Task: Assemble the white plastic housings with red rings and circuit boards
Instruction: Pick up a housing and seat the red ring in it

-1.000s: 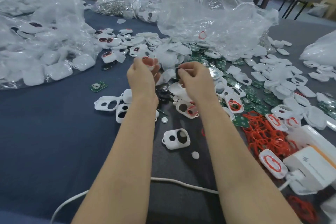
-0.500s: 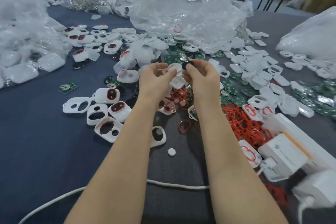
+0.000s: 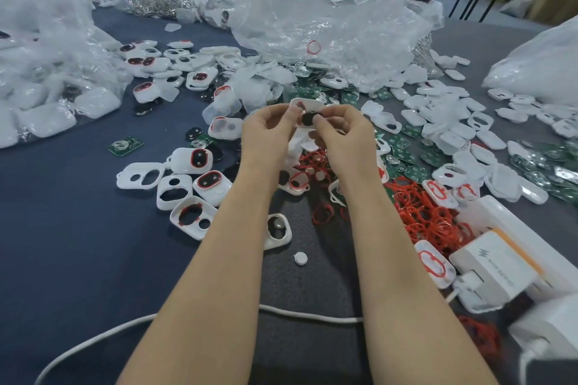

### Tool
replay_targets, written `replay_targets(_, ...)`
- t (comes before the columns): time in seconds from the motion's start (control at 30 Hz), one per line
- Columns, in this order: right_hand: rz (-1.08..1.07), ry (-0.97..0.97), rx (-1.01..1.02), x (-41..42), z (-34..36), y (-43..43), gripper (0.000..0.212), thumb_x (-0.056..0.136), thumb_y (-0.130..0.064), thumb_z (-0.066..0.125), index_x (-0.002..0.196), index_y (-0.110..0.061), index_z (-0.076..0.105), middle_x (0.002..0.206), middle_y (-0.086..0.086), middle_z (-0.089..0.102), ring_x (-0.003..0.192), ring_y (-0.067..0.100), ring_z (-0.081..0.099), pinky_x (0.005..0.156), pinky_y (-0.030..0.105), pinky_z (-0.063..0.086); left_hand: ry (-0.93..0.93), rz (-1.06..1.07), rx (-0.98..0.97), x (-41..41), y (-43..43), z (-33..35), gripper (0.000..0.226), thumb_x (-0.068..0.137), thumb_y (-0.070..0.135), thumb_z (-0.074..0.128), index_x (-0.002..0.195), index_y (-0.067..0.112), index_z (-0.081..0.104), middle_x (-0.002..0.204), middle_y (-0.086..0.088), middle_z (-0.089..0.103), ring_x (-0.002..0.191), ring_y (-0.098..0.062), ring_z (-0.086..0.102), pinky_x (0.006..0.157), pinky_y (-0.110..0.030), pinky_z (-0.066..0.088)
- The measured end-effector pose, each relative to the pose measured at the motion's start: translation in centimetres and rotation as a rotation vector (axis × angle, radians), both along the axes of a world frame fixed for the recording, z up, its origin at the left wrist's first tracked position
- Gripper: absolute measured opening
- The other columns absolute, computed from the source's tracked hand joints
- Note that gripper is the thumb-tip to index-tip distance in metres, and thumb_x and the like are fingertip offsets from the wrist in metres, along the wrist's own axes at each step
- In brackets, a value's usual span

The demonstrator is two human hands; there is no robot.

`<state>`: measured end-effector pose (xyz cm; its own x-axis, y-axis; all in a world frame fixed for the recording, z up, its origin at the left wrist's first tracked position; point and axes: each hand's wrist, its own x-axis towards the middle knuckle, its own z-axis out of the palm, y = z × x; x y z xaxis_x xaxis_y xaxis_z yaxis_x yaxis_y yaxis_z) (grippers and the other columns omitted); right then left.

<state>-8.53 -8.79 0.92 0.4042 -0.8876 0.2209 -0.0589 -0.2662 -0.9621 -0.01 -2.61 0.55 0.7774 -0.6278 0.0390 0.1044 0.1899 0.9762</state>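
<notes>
My left hand (image 3: 269,131) grips a white plastic housing (image 3: 308,104) above the middle of the table. My right hand (image 3: 344,134) pinches a small black round part (image 3: 308,119) against that housing. Red rings (image 3: 428,216) lie in a heap to the right of my right forearm. Green circuit boards (image 3: 403,150) are scattered beyond and right of my hands. One lone circuit board (image 3: 125,145) lies at the left. Several housings with red rings (image 3: 208,181) sit left of my left wrist.
Crumpled clear plastic bags (image 3: 312,9) stand behind my hands, and another bag of parts (image 3: 40,72) fills the far left. White boxes (image 3: 494,269) sit at the right edge. A white cable (image 3: 309,316) runs across the dark table under my forearms. A small white disc (image 3: 301,258) lies between them.
Both hands have come together and risen, with the housing and black part now held between them. The camera view has shifted right and down across the table.
</notes>
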Motion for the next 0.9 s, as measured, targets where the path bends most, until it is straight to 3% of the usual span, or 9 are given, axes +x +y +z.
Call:
replay_targets(0.07,-0.008,0.035,-0.003,-0.01,-0.18,0.00,0.014,0.089,-0.012,0.064,0.082,-0.023,0.059,0.083,0.007,0.069,0.074,0.017,0.066,0.077,0.035,0.052,0.002,-0.054,-0.016,-0.21,0.04,0.04,0.010,0.097,0.013,0.056,0.098,0.014,0.066,0.090,0.000,0.069,0.083,-0.010,0.062,0.074,-0.018,0.053)
replay_targets(0.2,-0.072,0.175,-0.202,0.00,-0.35,-0.34,0.004,0.088,-0.016,0.064,0.092,-0.015,0.066,0.097,0.005,0.067,0.093,0.019,0.061,0.085,0.031,0.048,-0.126,-0.094,0.049,-0.31,0.04,0.07,0.020,0.100,0.008,0.049,0.112,0.012,0.064,0.097,-0.006,0.069,0.090,-0.016,0.067,0.074,-0.020,0.056)
replay_targets(0.37,-0.084,0.161,-0.348,0.19,-0.37,0.02,0.007,0.088,-0.012,0.064,0.094,-0.013,0.067,0.096,0.002,0.066,0.089,0.013,0.061,0.077,0.017,0.046,-0.346,-0.035,0.149,-0.37,0.01,0.14,0.025,0.099,0.010,0.049,0.118,0.012,0.066,0.105,-0.003,0.070,0.096,-0.015,0.065,0.092,-0.037,0.054)
replay_targets(0.53,-0.084,0.083,-0.276,0.29,-0.40,0.02,0.007,0.090,-0.011,0.062,0.092,-0.013,0.069,0.084,-0.002,0.068,0.079,0.013,0.063,0.072,0.020,0.049,-0.384,-0.057,0.173,-0.55,-0.08,0.24,0.027,0.095,0.009,0.055,0.120,0.012,0.065,0.108,-0.003,0.070,0.099,-0.018,0.066,0.094,-0.039,0.052)
replay_targets(0.63,-0.071,0.028,-0.204,0.37,-0.46,0.19,0.011,0.088,-0.011,0.063,0.092,-0.020,0.060,0.078,-0.005,0.065,0.074,0.010,0.061,0.067,0.017,0.047,-0.382,-0.064,0.174,-0.54,-0.03,0.33,0.028,0.092,0.001,0.054,0.114,0.012,0.067,0.104,-0.003,0.070,0.099,-0.021,0.066,0.093,-0.040,0.053)
replay_targets(0.77,-0.031,-0.034,-0.027,0.39,-0.55,-0.12,0.019,0.088,-0.009,0.064,0.102,-0.020,0.058,0.088,0.006,0.069,0.079,0.015,0.064,0.074,0.026,0.051,-0.388,-0.061,0.177,-0.69,0.10,0.41,0.028,0.092,0.001,0.053,0.113,0.012,0.068,0.104,-0.002,0.070,0.099,-0.019,0.066,0.093,-0.037,0.052)
replay_targets(0.9,-0.009,-0.081,0.043,0.41,-0.49,-0.35,0.011,0.088,-0.006,0.062,0.093,-0.015,0.067,0.090,0.004,0.070,0.080,0.010,0.064,0.071,0.024,0.052,-0.334,-0.047,0.165,-0.78,0.22,0.39,0.018,0.094,0.011,0.058,0.107,0.007,0.069,0.096,-0.007,0.072,0.092,-0.018,0.067,0.090,-0.038,0.054)
